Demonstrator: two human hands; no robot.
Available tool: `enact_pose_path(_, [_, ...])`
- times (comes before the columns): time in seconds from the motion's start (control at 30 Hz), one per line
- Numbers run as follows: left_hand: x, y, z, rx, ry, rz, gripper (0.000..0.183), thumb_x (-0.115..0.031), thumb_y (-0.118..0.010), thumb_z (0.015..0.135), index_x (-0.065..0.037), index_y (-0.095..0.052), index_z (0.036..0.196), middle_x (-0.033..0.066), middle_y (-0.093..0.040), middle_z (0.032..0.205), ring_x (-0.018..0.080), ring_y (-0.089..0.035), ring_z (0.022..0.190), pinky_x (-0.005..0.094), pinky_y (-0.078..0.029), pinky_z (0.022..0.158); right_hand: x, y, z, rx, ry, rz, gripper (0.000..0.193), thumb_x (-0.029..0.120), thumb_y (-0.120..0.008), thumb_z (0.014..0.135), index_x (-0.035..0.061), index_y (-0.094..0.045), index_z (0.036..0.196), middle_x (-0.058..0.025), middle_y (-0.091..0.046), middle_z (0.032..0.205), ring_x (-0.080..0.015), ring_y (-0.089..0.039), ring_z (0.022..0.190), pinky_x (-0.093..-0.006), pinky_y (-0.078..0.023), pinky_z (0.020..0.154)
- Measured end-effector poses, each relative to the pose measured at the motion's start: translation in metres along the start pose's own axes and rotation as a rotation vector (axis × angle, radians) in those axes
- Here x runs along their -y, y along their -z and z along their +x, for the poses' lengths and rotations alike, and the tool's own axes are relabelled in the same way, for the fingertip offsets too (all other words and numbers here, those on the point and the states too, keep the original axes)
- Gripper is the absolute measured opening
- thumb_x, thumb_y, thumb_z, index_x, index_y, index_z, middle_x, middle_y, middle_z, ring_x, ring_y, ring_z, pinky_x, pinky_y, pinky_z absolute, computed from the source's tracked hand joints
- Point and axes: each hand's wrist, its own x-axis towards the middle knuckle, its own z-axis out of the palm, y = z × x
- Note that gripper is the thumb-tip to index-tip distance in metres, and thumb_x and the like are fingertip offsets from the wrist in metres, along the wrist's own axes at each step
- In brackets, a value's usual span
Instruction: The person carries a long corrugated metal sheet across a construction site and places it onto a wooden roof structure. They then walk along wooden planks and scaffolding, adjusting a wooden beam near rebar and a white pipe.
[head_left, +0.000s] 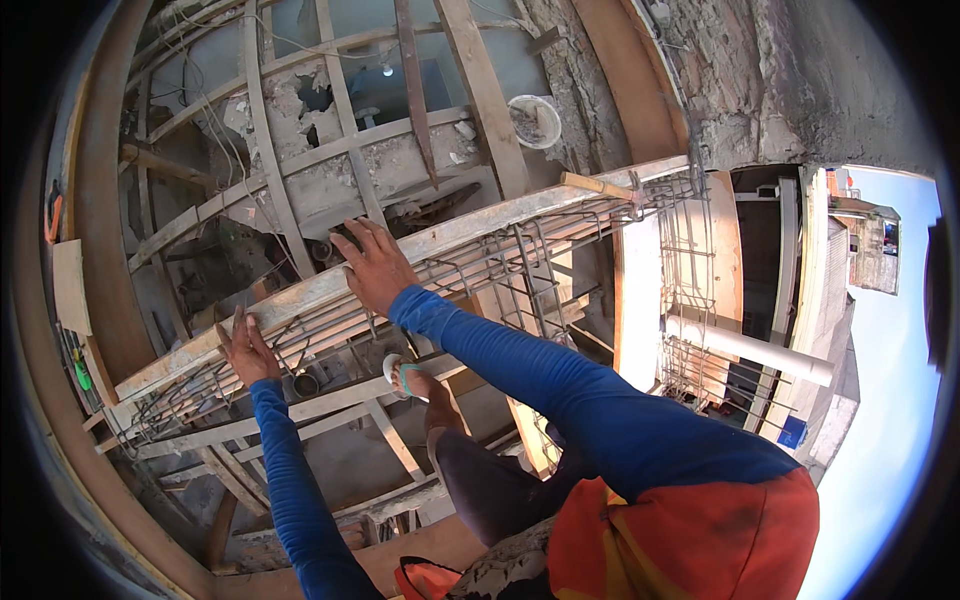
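A long, grey-stained wooden plank slants across the view from lower left to upper right. My right hand lies over it left of the middle, its fingers spread past the far edge. Lower down the plank, my left hand rests against it with fingers stretched out. A small piece of wood stands beside the left fingers. Along the plank's near side runs a cage of thin steel rebar. My palms and the undersides of my fingers are hidden.
My foot in a sandal is on a lower timber. Beyond the plank, a wooden framework spans a drop. A white bucket with grey residue stands near the rough wall. At right are a white pipe and upright rebar.
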Motion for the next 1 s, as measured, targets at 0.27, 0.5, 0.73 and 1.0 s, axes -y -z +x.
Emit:
enact_pose_path(0.27, [-0.009, -0.006, 0.018, 0.124, 0.187, -0.027, 0.053, -0.050, -0.038, 0.096, -0.010, -0.060, 0.122, 0.0153, -0.063, 0.116, 0.0347, -0.033, 0.133, 0.0511, -0.020, 0.112, -0.089, 0.045, -0.087, 0.307, -0.203, -0.239, 0.071, 0.032, -0.054, 0.087, 0.0126, -0.021, 0.147, -0.0155, -0.010, 0.154, -0.0320, -0.008, 0.143, -0.0519, -0.011, 0.115])
enact_pose_path(0.5, [-0.040, 0.032, -0.009, 0.052, 0.095, -0.116, 0.045, -0.042, -0.046, 0.097, -0.002, -0.066, 0.104, 0.0158, -0.068, 0.093, 0.0282, -0.064, 0.085, 0.0402, -0.049, 0.075, -0.103, 0.067, -0.090, 0.491, -0.157, -0.170, 0.075, 0.037, -0.052, 0.089, 0.0105, -0.014, 0.148, -0.0132, -0.002, 0.156, -0.0299, -0.002, 0.144, -0.0502, -0.009, 0.115])
enact_pose_path(0.73, [-0.127, 0.052, -0.135, 0.077, 0.182, -0.248, 0.040, -0.036, -0.048, 0.097, 0.000, -0.066, 0.100, 0.0113, -0.064, 0.074, 0.0162, -0.056, 0.064, 0.0321, -0.047, 0.064, -0.131, 0.080, -0.085, 0.614, -0.156, -0.008, 0.071, 0.034, -0.051, 0.090, 0.0086, -0.018, 0.147, -0.0142, -0.007, 0.155, -0.0301, -0.008, 0.143, -0.0477, -0.016, 0.114])
enact_pose_path(1.0, [-0.212, 0.034, -0.262, 0.451, 0.050, -0.131, 0.032, -0.036, -0.055, 0.091, -0.009, -0.069, 0.099, 0.0183, -0.067, 0.084, 0.0345, -0.065, 0.077, 0.0416, -0.051, 0.069, -0.054, 0.172, -0.156, 0.164, 0.356, 0.343, 0.052, 0.012, -0.056, 0.082, 0.0031, -0.043, 0.132, -0.0174, -0.045, 0.132, -0.0335, -0.039, 0.127, -0.0455, -0.030, 0.109])
